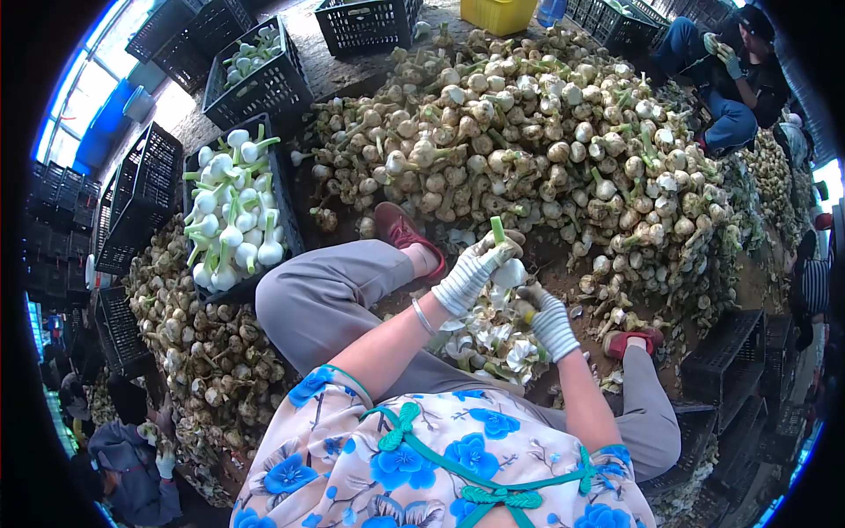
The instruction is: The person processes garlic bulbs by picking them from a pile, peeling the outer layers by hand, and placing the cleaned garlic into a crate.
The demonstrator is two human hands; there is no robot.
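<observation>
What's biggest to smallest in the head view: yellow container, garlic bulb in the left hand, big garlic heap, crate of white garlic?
1. Big garlic heap
2. Crate of white garlic
3. Yellow container, cut off by the top edge
4. Garlic bulb in the left hand, partly covered

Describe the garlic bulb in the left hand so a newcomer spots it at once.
Find the big heap of brownish garlic across the upper middle, then come down to the loose pale peelings. Just above them in view, the gloved left hand holds the garlic bulb, its cut green stem poking up. Clean white skin sets it apart from that browned heap.
</observation>
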